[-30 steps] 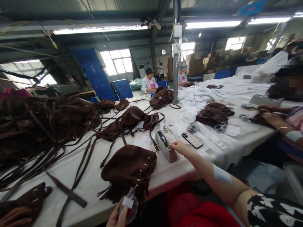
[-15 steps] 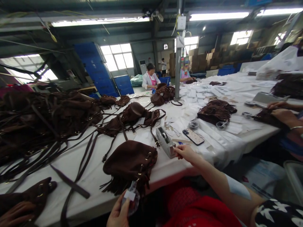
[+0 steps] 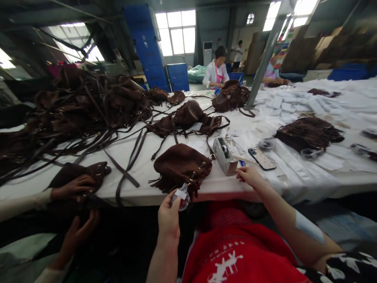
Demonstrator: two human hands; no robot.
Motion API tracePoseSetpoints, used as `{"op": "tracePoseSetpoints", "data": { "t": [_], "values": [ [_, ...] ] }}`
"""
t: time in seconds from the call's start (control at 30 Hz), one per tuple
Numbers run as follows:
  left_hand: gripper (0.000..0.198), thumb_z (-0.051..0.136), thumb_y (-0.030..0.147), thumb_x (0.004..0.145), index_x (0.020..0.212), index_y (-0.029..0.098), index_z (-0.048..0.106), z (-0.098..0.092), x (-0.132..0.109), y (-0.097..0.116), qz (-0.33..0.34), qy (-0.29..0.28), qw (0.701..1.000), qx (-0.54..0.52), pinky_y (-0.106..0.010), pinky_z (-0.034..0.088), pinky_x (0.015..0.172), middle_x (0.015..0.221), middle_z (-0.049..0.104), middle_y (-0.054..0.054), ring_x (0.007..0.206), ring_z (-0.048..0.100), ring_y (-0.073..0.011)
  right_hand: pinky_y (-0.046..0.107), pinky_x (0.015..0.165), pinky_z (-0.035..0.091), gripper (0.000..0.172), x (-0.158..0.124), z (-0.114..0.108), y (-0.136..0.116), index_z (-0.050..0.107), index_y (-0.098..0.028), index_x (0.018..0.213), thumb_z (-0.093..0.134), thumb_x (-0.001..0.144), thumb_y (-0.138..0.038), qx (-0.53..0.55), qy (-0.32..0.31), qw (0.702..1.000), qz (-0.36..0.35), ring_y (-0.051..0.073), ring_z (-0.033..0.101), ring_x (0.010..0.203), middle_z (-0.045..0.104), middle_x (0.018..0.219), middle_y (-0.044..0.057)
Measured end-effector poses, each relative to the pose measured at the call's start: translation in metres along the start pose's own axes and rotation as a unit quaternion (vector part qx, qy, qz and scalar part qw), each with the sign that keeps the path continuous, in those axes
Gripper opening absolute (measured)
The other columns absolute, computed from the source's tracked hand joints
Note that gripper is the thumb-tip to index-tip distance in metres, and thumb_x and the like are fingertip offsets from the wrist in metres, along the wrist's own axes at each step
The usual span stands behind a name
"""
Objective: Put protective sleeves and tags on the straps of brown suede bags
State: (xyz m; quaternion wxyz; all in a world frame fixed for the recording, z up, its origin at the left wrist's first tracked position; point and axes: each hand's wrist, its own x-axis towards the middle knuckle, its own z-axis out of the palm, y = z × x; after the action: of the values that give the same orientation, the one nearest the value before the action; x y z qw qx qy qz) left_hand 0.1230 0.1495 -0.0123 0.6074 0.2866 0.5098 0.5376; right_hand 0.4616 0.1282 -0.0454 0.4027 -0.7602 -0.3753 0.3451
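My left hand [image 3: 168, 214] is closed on a small clear packet with a white tag [image 3: 182, 195], held at the table's near edge just under a brown fringed suede bag [image 3: 180, 165]. My right hand [image 3: 249, 175] reaches forward with its fingers pinched at the front of a grey tape dispenser [image 3: 224, 156], apparently on a bit of tape that I cannot make out clearly. The bag lies between both hands on the white table [image 3: 141, 169].
A big heap of brown bags and straps [image 3: 79, 106] covers the left of the table. A co-worker's hands [image 3: 72, 188] handle a bag at left. A phone [image 3: 261, 158], tape rolls, white paper slips and a fringed bag [image 3: 308, 133] lie to the right. People work at the far end.
The view has tilted down and swung left. My left hand rose with the packet toward the bag. My right hand stays at the dispenser's front, slightly drawn back.
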Motion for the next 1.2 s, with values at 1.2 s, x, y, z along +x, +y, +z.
{"op": "tracePoseSetpoints", "data": {
  "t": [1.2],
  "values": [
    [0.045, 0.077, 0.036, 0.066, 0.103, 0.013, 0.067, -0.001, -0.003, -0.01, 0.039, 0.035, 0.996, 0.066, -0.024, 0.053, 0.067, 0.088, 0.071, -0.006, 0.073, 0.065, -0.0137, 0.018, 0.048, 0.043, 0.046, -0.078, 0.15, -0.087, 0.069, -0.01, 0.089, 0.072, 0.071, -0.052, 0.206, -0.481, 0.852, -0.011, 0.006, 0.055, 0.047, 0.067, 0.065, 0.002]
  ]
}}
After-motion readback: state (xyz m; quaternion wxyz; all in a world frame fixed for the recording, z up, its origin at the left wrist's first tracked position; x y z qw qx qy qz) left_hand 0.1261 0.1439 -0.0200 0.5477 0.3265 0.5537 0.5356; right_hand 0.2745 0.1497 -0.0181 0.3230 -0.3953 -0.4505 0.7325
